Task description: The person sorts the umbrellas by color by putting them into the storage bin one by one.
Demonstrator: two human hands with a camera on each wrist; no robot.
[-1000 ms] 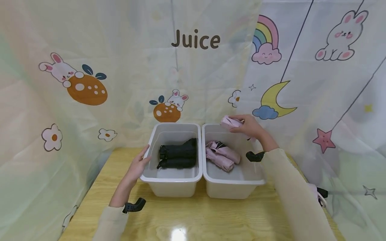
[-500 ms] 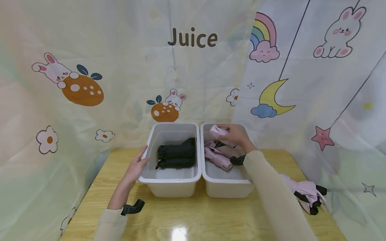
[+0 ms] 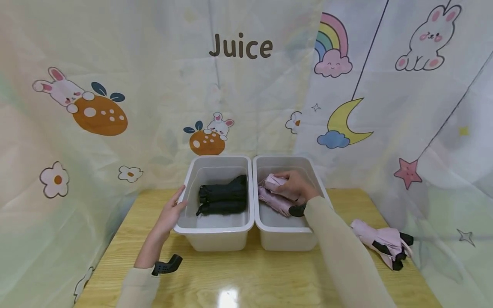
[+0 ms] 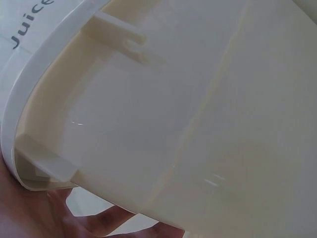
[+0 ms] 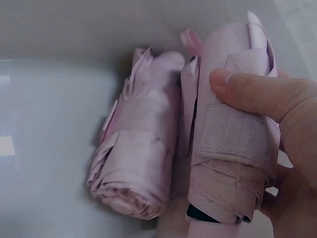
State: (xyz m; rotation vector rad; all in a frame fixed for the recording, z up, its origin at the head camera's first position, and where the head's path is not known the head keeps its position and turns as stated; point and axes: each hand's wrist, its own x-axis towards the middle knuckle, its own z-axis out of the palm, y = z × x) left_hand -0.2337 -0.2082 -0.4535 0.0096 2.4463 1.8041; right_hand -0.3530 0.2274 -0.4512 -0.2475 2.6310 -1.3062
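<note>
The right hand [image 3: 295, 186] grips a folded pink umbrella [image 5: 233, 148], fingers curled round it, low inside the right bin [image 3: 286, 234] beside other pink umbrellas [image 5: 141, 163]. The left hand [image 3: 169, 213] rests on the left bin [image 3: 215, 233], fingers relaxed; two black umbrellas [image 3: 223, 200] lie inside. More umbrellas [image 3: 383, 243] wait on the tabletop [image 3: 239, 282], so sorting looks unfinished.

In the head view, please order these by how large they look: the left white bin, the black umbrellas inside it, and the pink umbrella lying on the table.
1. left white bin
2. black umbrellas, taken as a pair
3. pink umbrella; close to the pair, so this ranking is unsure.
</note>
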